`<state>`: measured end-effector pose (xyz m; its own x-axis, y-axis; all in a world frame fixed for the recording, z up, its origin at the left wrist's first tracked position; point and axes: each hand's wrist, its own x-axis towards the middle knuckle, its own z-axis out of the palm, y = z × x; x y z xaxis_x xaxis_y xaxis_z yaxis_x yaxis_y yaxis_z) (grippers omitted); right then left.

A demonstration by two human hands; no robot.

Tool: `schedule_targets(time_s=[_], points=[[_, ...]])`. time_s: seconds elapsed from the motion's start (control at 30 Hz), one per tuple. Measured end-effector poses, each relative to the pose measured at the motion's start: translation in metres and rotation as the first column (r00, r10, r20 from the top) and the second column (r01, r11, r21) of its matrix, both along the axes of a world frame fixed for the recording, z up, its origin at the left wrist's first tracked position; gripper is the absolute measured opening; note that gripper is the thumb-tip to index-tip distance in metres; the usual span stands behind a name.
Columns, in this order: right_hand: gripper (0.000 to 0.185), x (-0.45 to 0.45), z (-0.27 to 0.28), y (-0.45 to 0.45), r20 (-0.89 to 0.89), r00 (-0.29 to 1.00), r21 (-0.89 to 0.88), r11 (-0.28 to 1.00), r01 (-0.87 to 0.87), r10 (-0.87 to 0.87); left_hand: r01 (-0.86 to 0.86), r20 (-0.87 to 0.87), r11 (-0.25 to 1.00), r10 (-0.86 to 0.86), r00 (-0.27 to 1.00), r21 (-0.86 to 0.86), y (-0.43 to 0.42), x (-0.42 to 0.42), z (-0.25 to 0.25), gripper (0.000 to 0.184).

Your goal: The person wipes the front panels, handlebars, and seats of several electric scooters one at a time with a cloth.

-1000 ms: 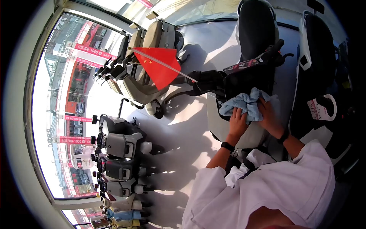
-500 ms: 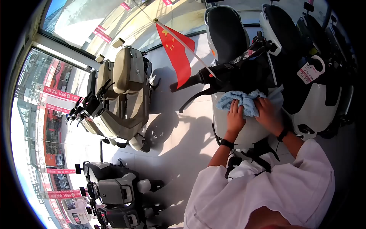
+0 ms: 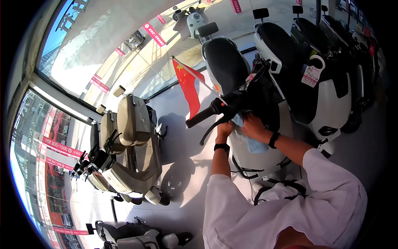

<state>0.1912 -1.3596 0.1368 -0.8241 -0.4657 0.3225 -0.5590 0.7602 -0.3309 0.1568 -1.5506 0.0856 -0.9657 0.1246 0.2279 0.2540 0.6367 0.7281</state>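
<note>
A white electric scooter (image 3: 243, 154) stands right in front of me, its dark handlebar (image 3: 213, 111) and brake lever reaching left. A small red flag (image 3: 187, 88) with yellow stars is fixed to the bar on a thin pole. My right hand (image 3: 253, 128) is closed on a light blue cloth (image 3: 258, 146) at the top of the front panel; part of the cloth hangs down below the hand. Just left of it, my left hand (image 3: 224, 130) is curled under the handlebar beside the cloth. The bar hides its fingertips, so what they grip is not visible.
To the left stand beige scooters (image 3: 133, 124), with a grey scooter (image 3: 137, 236) at the lower left. More white and black scooters (image 3: 331, 101) are parked close on the right, one with a price tag (image 3: 311, 76). Glass walls (image 3: 62, 137) border the room.
My hands have moved from the middle of the front panel up to its top, close under the handlebar. The cloth, earlier bunched under both hands, now partly hangs down. My view has shifted.
</note>
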Motion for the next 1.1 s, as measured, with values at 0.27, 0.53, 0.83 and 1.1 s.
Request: schedule_targets(time_s=[0.27,0.53,0.83,1.1], points=[[0.034,0.015,-0.031,0.029,-0.087,0.996,-0.171,0.985,-0.022,0.007,-0.192,-0.122,0.980,0.184,0.975,-0.056,0.044,0.046,0.018,0.046],[0.051,0.030,-0.062,0.139,-0.247,0.969,0.006,1.000,-0.026,0.027,-0.085,-0.234,0.954,0.016,0.972,-0.287,0.150,0.113,-0.023,0.060],[0.038,-0.061,-0.011,0.211,0.143,0.989,-0.410,0.912,0.021,0.042,-0.214,-0.283,0.907,0.111,0.953,-0.362,0.236,0.047,0.018,0.054],[0.030,-0.172,-0.109,0.224,0.621,0.776,-0.354,0.923,0.148,0.114,-0.300,-0.147,0.860,0.262,0.954,-0.413,0.270,-0.012,0.045,0.044]])
